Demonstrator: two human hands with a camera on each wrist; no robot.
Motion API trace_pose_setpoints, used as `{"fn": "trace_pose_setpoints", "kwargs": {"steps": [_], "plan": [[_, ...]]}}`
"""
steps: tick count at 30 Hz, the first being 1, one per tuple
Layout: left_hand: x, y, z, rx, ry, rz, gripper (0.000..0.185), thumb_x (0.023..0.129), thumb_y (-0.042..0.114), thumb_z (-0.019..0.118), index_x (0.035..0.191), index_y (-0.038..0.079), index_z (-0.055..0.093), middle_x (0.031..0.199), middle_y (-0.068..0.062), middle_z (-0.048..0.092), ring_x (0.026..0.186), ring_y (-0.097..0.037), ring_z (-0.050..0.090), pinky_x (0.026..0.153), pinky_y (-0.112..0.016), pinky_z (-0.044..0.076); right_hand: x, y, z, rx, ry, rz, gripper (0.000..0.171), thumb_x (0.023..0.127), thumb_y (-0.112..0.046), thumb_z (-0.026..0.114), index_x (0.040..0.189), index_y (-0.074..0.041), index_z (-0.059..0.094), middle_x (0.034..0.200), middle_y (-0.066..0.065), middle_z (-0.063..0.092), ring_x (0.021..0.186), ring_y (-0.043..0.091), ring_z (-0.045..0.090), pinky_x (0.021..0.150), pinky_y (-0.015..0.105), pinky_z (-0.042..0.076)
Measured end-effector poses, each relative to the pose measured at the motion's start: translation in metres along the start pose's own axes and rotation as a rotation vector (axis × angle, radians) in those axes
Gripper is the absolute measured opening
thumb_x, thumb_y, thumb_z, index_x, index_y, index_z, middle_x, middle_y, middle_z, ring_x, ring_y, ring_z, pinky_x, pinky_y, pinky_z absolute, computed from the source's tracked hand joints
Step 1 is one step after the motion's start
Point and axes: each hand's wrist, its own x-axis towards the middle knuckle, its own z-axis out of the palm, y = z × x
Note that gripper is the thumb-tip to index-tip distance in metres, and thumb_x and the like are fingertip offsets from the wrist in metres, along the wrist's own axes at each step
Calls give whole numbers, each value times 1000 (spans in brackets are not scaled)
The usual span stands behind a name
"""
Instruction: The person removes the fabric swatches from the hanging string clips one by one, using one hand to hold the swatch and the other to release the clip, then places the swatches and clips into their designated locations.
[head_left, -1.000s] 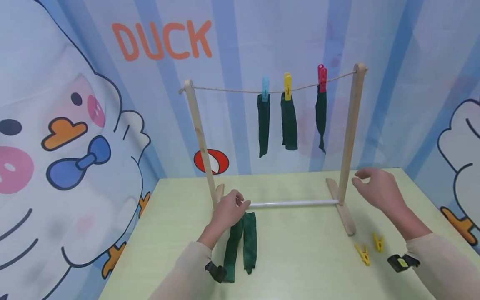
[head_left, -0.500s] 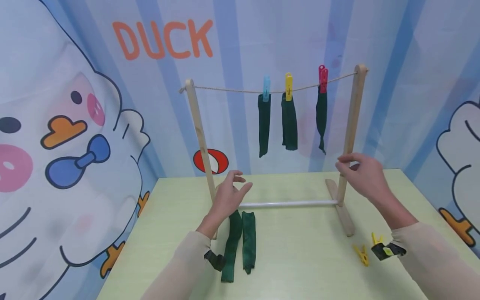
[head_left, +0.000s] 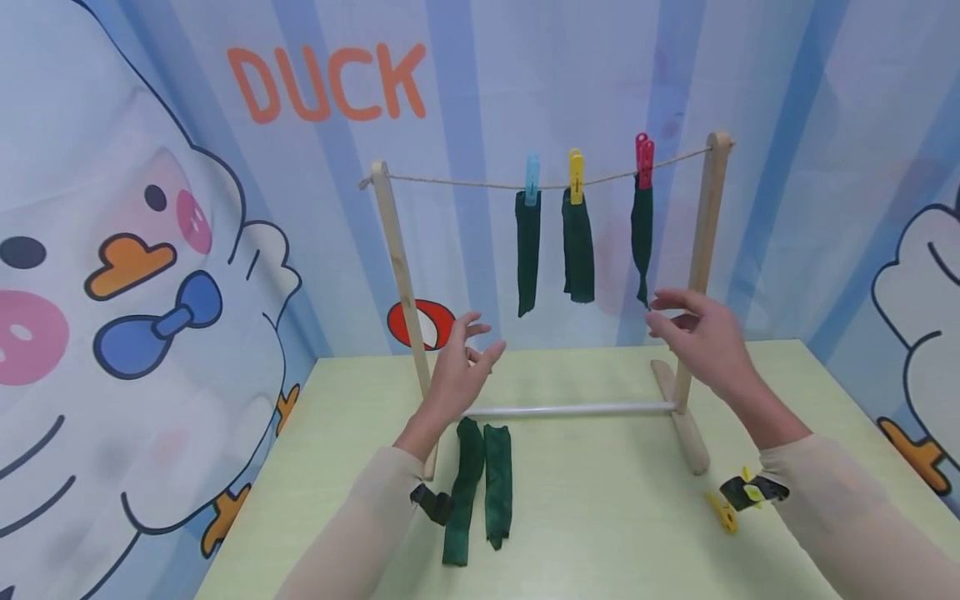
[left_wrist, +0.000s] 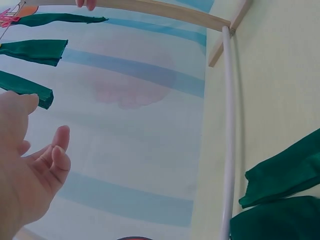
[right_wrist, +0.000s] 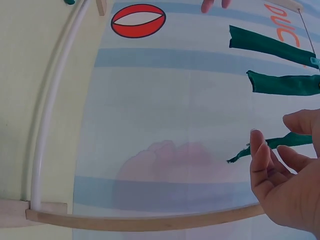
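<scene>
Here, in the head view, a small wooden rack (head_left: pixel 701 275) is seen standing on a pale green table (head_left: pixel 600 533), with a string (head_left: pixel 465 179) stretched between its two posts. Three dark green cloth strips are pegged to the string: one under a blue peg (head_left: pixel 532 177), one under a yellow peg (head_left: pixel 576 175), and one (head_left: pixel 642 242) under a red peg (head_left: pixel 643 160). The left hand (head_left: pixel 457 375) is raised in front of the rack's left post, its fingers loosely spread and nothing held. The right hand (head_left: pixel 701 337) is held up just below the strip under the red peg, fingers relaxed and apart, gripping nothing. Two more green strips (head_left: pixel 480 492) lie side by side on the table near the left forearm. A loose yellow peg (head_left: pixel 722 510) lies by the right wrist; a second is partly covered by the wrist strap.

In the left wrist view, only part of the left hand (left_wrist: pixel 27 170) is shown, open, with the white bar (left_wrist: pixel 228 135) of the rack running beside the folded strips (left_wrist: pixel 285 195), which are cut off at the edge.

In the right wrist view, the right hand (right_wrist: pixel 287 185) is seen open, close to the ragged tip of the nearest hanging strip (right_wrist: pixel 270 145); whether it is touched cannot be told.
</scene>
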Motion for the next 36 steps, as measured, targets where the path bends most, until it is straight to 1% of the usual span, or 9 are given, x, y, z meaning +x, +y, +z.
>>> {"fn": "trace_pose_setpoints", "kwargs": {"steps": [1,2,8,11,15,19,25,30,36], "plan": [[1,1,0,-4,0,4,62,98,38,64,149,16,36,138,-3,56,80,-23,65,69,-32,56,1,-1,2,1,6,-5,47,101,-33,59,137,-3,56,127,19,63,95,31,68,69,11,48],[2,2,0,-4,1,8,63,98,39,64,150,16,36,139,-3,56,80,-23,65,69,-32,56,2,-2,4,8,11,-16,46,101,-32,60,137,-2,56,126,19,63,95,32,68,69,11,48],[6,5,-1,-22,-16,2,63,99,42,62,151,18,35,141,0,54,78,-17,65,69,-33,56,10,-10,15,34,21,-86,40,101,-26,62,133,-2,59,123,18,65,91,30,69,69,14,51],[8,7,-1,-32,-23,1,64,99,42,62,151,19,34,143,2,52,79,-17,66,68,-33,55,13,-16,21,36,15,-90,41,100,-26,62,134,-3,59,124,17,64,91,29,69,71,14,50],[14,10,0,-25,-24,27,65,99,44,61,152,19,33,144,3,51,78,-17,66,66,-33,54,18,-23,26,57,10,-87,42,100,-28,63,135,-5,59,124,15,64,92,29,69,74,14,49],[20,15,-1,-22,-25,52,65,99,44,60,152,18,32,145,2,50,78,-17,65,66,-34,54,23,-28,29,64,17,-100,41,100,-27,63,135,-6,59,124,13,65,93,27,69,75,13,49],[29,22,-2,-27,-18,52,65,100,42,60,153,19,32,146,3,49,79,-17,66,69,-32,55,27,-36,33,82,32,-150,38,99,-26,64,132,-7,61,122,11,66,89,25,69,71,16,50],[31,27,1,-44,-21,61,63,100,40,60,153,18,32,147,2,49,79,-17,66,70,-32,55,30,-48,34,122,10,-179,37,100,-26,63,132,-7,61,123,12,65,89,28,69,72,16,50],[35,30,6,-57,-38,74,65,100,42,60,154,19,31,149,1,48,79,-16,66,70,-32,55,33,-60,32,113,21,-185,38,100,-25,63,134,-7,60,126,11,64,91,24,69,75,15,50]]}}
